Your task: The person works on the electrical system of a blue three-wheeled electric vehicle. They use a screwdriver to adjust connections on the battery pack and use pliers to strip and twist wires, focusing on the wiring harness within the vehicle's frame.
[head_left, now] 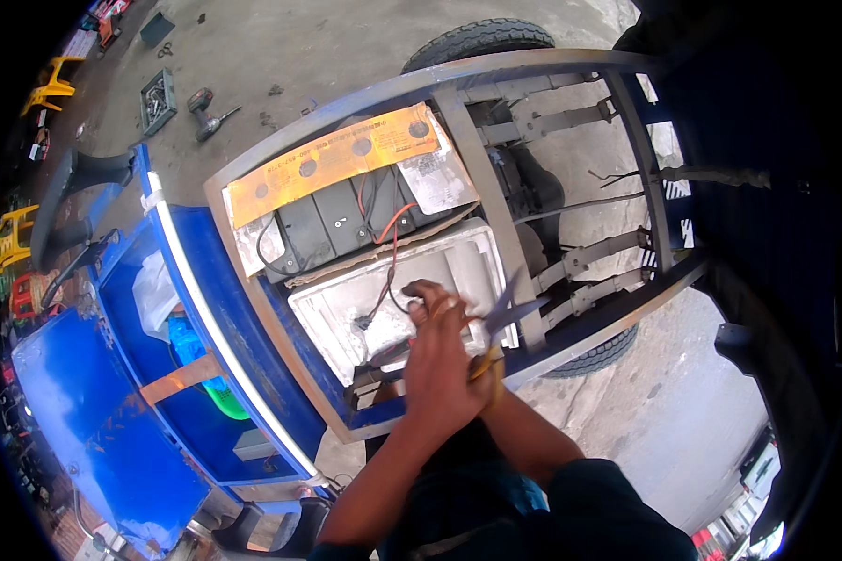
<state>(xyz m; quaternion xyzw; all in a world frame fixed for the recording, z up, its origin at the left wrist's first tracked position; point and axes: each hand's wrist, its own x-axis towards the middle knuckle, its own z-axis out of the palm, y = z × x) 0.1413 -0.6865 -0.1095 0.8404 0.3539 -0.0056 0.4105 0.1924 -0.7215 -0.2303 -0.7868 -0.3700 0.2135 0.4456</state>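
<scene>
My left hand [435,360] is over the white foam tray [351,323], its fingers closed round thin wire [395,271] that runs from the batteries. Just right of it and partly hidden behind it, my right hand [489,397] grips yellow-handled scissors [513,315]. The scissor blades are apart, blurred, and point up to the right. Beyond the tray sits a row of dark batteries [323,222], with black and orange leads on top. An orange cardboard strip [332,161] lies along their far side.
A metal vehicle frame [491,168] surrounds the battery bay, with tyres [477,42] beside it. At left stands a blue vehicle body [112,421]. A cordless drill [206,114] and a grey parts box [158,101] lie on the concrete.
</scene>
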